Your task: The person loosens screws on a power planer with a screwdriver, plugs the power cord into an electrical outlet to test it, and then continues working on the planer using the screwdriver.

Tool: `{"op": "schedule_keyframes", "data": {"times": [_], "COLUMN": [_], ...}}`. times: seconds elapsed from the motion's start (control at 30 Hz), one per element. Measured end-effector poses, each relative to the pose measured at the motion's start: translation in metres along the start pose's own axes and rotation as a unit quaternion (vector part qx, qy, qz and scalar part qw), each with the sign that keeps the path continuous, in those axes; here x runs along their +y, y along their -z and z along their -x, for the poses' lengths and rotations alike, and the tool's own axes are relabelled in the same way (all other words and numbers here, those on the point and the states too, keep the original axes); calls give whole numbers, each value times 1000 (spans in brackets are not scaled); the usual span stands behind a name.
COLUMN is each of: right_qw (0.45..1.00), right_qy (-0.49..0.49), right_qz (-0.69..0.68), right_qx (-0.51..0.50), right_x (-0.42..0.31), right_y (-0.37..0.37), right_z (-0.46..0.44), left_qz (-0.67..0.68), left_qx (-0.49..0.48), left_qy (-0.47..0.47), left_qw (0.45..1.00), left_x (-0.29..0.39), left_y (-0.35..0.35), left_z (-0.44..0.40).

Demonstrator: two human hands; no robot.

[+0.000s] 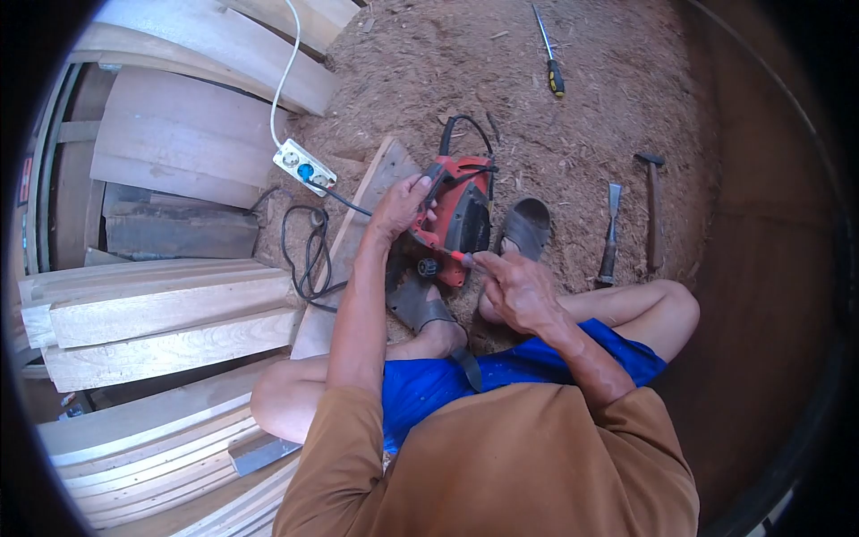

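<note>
A red and black power tool (467,215) with a black cord lies between my feet, tilted on its side. My left hand (404,208) is wrapped round its handle at the upper left. In my right hand (521,288) is a small screwdriver (467,259) with a red part near its front, pointing left at the tool's lower body. The screwdriver's tip meets or lies just over the red housing; exact contact is unclear. A black knob (428,267) sits at the tool's lower left end.
A white power strip (304,167) and a board (358,219) lie left of the tool. Stacked planks (170,309) fill the left side. On the sawdust-covered ground are a long screwdriver (556,79), a chisel (610,237) and a hammer (654,210).
</note>
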State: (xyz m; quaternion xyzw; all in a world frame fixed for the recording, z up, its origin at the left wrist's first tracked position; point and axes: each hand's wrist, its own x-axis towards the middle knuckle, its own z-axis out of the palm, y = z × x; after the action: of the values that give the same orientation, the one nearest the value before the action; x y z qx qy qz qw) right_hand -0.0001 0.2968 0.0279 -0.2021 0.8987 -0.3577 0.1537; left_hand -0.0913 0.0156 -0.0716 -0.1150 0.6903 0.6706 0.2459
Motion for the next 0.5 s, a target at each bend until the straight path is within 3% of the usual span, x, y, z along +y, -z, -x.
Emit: {"op": "schedule_keyframes", "data": {"times": [0.37,0.5], "right_qw": [998,985], "right_qy": [-4,75], "right_qz": [34,139], "right_qx": [-44,-73], "right_x": [-11,-14], "right_y": [-6,-12], "right_z": [-7,-9], "left_qz": [11,-34], "left_qx": [16,22], "left_qy": [4,0], "left_qw": [1000,999], "left_x": [4,5], "left_y": [-4,-6], "left_z": [2,2]}}
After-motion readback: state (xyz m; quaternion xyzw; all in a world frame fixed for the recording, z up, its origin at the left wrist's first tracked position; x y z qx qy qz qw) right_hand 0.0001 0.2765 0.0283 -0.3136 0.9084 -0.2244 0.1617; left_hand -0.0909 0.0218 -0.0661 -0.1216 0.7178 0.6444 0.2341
